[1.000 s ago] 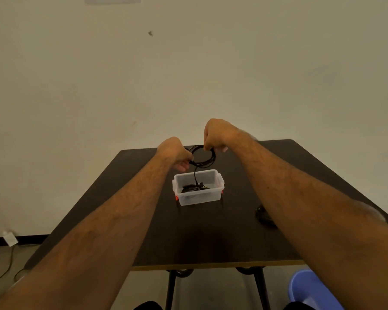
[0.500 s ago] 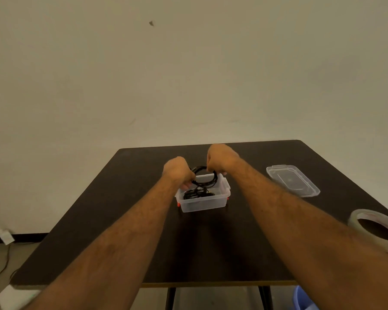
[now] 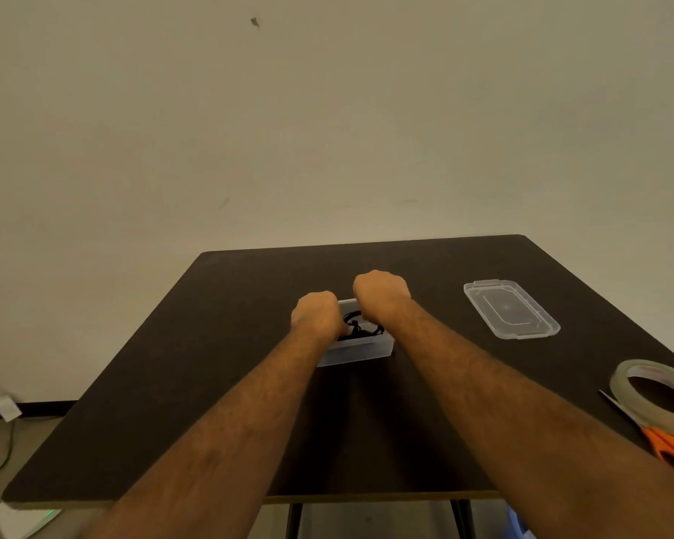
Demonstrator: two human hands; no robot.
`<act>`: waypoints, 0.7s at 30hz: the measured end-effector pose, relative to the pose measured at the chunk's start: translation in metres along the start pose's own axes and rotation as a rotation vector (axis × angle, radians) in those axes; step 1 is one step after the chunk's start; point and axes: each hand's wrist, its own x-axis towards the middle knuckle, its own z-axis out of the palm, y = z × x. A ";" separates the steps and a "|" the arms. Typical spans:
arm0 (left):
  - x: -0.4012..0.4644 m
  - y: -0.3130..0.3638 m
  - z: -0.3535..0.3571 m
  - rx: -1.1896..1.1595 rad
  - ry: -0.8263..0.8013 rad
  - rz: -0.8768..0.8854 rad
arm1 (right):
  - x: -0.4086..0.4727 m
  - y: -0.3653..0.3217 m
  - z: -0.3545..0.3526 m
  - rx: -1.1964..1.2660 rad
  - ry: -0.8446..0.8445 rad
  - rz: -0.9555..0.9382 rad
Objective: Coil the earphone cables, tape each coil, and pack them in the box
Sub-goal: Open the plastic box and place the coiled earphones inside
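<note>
Earphone cables (image 3: 360, 329), black and looped, lie inside the clear plastic box (image 3: 360, 350) near the middle of the dark tabletop (image 3: 195, 367). Both hands reach down into the open top of the box with their backs toward the camera. The left hand (image 3: 316, 313) is at the box's left end, fingers curled downward, and the right hand (image 3: 380, 292) is over the far right part, also curled. The fingertips are hidden behind the knuckles, so whether they pinch the coil or merely press on it cannot be told; the black loop shows in the gap between the 2 hands, touching or very close to both. The 2 hands are near each other but not touching.

To the right, well apart from the box, a clear lid (image 3: 510, 309) lies flat on the tabletop. At the right edge sits a roll of clear tape (image 3: 656, 396), lying flat, with orange-handled scissors (image 3: 668, 447) just beside and partly under it, blades pointing away toward the left. A pale wall (image 3: 327, 110) stands behind the tabletop, and a cord (image 3: 1, 453) runs along the floor at the lower left.
</note>
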 end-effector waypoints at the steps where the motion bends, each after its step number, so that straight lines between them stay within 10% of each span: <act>1: 0.000 0.002 0.001 0.034 0.018 0.018 | 0.000 0.000 0.002 -0.016 -0.008 -0.004; 21: -0.015 0.008 -0.011 0.059 0.174 0.039 | -0.016 0.047 -0.016 0.199 0.135 0.097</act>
